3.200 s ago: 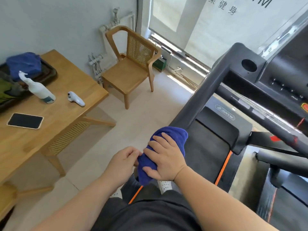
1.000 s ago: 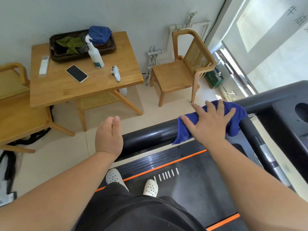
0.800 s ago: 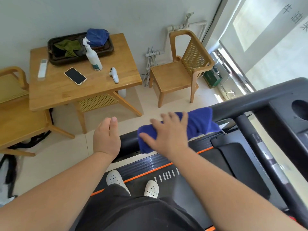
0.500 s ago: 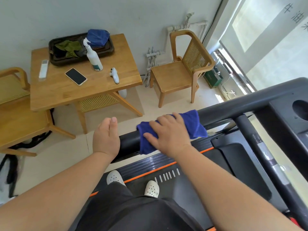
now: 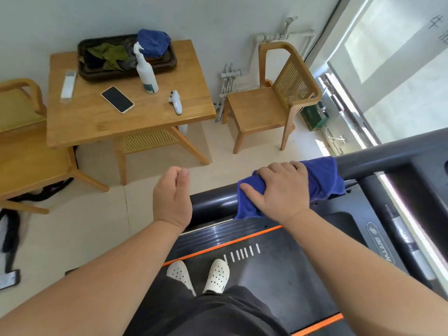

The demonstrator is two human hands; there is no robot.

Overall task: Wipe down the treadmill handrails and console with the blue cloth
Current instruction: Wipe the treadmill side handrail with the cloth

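The blue cloth (image 5: pixel 322 175) is wrapped over the treadmill's black left handrail (image 5: pixel 213 202), which runs from lower left up to the right. My right hand (image 5: pixel 281 190) grips the rail through the cloth, fingers curled over the top. My left hand (image 5: pixel 172 197) hovers just left of the rail's near end, loosely curled and holding nothing. The console (image 5: pixel 426 175) shows only as a dark corner at the right edge. My feet in white clogs stand on the treadmill belt (image 5: pixel 278 270).
A wooden table (image 5: pixel 97 122) at the upper left carries a dark tray (image 5: pixel 126 70) of cloths, a spray bottle (image 5: pixel 145 71), a phone (image 5: pixel 117 99) and a white controller (image 5: pixel 176 101). A wooden chair (image 5: pixel 271 103) stands by the window; another chair (image 5: pixel 21 132) sits at the far left.
My right hand slid the cloth back along the handrail toward me, then up the rail toward the console again. My left hand has stayed near the rail's end.
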